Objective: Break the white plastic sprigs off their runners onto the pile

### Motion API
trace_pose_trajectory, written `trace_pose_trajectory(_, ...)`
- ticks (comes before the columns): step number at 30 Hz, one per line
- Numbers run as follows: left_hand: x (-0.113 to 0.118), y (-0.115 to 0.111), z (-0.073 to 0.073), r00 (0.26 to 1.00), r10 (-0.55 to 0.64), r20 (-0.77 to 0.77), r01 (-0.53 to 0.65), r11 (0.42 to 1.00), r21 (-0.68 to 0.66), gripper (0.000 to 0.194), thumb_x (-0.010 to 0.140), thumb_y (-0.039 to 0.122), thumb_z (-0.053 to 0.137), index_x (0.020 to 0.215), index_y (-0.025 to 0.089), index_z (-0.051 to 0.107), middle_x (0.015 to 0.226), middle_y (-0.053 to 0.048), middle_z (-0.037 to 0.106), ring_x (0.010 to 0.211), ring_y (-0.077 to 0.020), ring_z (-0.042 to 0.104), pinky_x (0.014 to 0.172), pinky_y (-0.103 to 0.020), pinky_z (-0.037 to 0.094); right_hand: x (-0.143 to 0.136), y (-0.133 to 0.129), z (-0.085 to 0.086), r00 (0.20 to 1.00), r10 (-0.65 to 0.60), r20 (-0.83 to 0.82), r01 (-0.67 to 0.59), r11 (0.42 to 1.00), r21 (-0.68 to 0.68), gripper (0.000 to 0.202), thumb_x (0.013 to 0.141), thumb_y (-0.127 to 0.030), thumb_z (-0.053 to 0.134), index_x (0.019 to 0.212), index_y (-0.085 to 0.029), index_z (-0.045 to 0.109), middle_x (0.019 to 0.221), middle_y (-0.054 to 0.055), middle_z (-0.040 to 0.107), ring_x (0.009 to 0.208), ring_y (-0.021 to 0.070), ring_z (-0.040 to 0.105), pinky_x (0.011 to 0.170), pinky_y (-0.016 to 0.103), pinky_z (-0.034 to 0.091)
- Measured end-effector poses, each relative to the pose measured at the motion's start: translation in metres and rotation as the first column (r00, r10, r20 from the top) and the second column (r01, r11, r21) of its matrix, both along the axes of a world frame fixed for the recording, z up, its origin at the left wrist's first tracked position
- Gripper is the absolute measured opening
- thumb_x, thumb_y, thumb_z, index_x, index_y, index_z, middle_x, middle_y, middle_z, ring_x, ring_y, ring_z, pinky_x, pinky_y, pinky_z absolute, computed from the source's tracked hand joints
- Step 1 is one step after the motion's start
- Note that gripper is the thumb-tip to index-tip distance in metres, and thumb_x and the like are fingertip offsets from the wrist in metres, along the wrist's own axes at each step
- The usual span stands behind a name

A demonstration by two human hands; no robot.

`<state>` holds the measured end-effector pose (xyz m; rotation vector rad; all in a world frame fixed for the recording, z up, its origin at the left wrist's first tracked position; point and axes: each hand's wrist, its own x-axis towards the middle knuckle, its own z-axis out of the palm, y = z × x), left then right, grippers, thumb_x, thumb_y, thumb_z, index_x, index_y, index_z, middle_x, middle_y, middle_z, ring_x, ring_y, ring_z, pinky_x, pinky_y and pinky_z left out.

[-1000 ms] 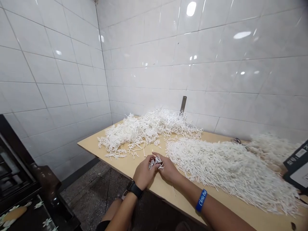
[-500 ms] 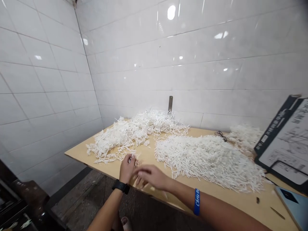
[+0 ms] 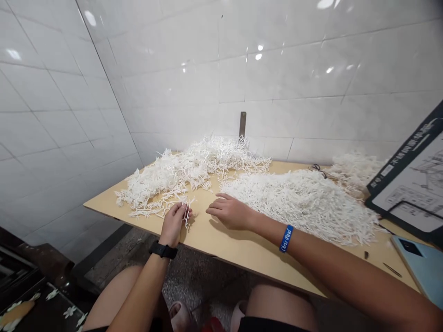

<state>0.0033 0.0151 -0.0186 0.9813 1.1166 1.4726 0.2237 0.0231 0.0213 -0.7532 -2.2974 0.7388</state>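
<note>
My left hand, with a black watch on its wrist, pinches a thin white branching strand above the table's near edge. Just beyond it spreads a tangled heap of similar white branching strands. My right hand, below a blue wristband, is palm down with its fingers stretched to the left. It is at the left front edge of a pile of short white pieces. The underside of this hand is hidden, and no held thing shows there.
The tan tabletop meets a white tiled wall. A metal ruler leans upright behind the heap. Rightward are a paler pile, a dark printed box, a light blue phone and a thin metal stick.
My hands have moved apart: the right one has gone rightward to the edge of the short pieces, its fingers now straighter. The white strand stays in my left hand. The view has tilted down.
</note>
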Motion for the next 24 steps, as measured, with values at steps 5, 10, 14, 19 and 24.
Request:
trace_pose_trajectory(5, -0.003, 0.0, 0.008, 0.992, -0.062, 0.112, 0.068, 0.996, -0.049, 0.032, 0.065, 0.036, 0.081, 0.077, 0.013, 0.061, 0.072, -0.002, 0.064, 0.062, -0.0091, 0.058, 0.059, -0.018, 0.048, -0.006, -0.034, 0.002, 0.998, 0.0, -0.057, 0.005, 0.996, 0.086, 0.035, 0.088, -0.008, 0.043, 0.11, -0.017, 0.068, 0.11, 0.01, 0.071, 0.105, 0.0214, 0.065, 0.102, 0.047, 0.046)
trace_pose_trajectory(10, -0.009, -0.001, 0.016, 0.965, -0.087, 0.247, 0.115, 0.988, -0.103, 0.015, 0.076, 0.023, 0.071, 0.081, 0.012, 0.062, 0.075, -0.002, 0.062, 0.062, -0.0078, 0.059, 0.058, -0.016, 0.051, -0.01, -0.057, -0.019, 0.982, 0.135, -0.131, -0.174, 0.919, -0.354, 0.037, 0.094, -0.014, 0.043, 0.123, -0.02, 0.064, 0.121, 0.007, 0.07, 0.113, 0.0181, 0.066, 0.098, 0.037, 0.052)
trace_pose_trajectory(14, -0.01, -0.002, 0.02, 0.947, -0.076, 0.313, 0.133, 0.977, -0.165, 0.007, 0.085, 0.015, 0.06, 0.082, 0.011, 0.063, 0.073, -0.003, 0.061, 0.06, -0.0073, 0.059, 0.055, -0.013, 0.051, 0.0, -0.015, -0.021, 0.999, 0.043, 0.009, -0.039, 0.958, -0.285, 0.035, 0.092, -0.015, 0.048, 0.122, -0.018, 0.065, 0.122, 0.009, 0.069, 0.113, 0.0199, 0.065, 0.1, 0.039, 0.051)
trace_pose_trajectory(19, -0.009, -0.005, 0.026, 0.934, -0.061, 0.353, 0.139, 0.97, -0.199, 0.01, 0.088, 0.013, 0.056, 0.082, 0.011, 0.064, 0.075, -0.004, 0.061, 0.06, -0.008, 0.059, 0.054, -0.013, 0.053, 0.007, 0.012, -0.016, 0.985, -0.07, 0.155, 0.085, 0.992, -0.092, 0.032, 0.093, -0.013, 0.048, 0.119, -0.016, 0.065, 0.122, 0.01, 0.069, 0.112, 0.0219, 0.064, 0.1, 0.041, 0.05)
trace_pose_trajectory(24, 0.001, -0.009, 0.03, 0.958, 0.088, 0.272, 0.002, 0.95, -0.311, 0.006, 0.08, 0.01, 0.059, 0.079, 0.014, 0.063, 0.075, -0.004, 0.063, 0.061, -0.0096, 0.06, 0.054, -0.013, 0.055, -0.019, -0.052, -0.034, 0.935, 0.314, 0.165, -0.339, 0.929, 0.152, 0.032, 0.099, -0.015, 0.045, 0.127, -0.021, 0.058, 0.138, 0.003, 0.059, 0.133, 0.0125, 0.048, 0.114, 0.023, 0.034)
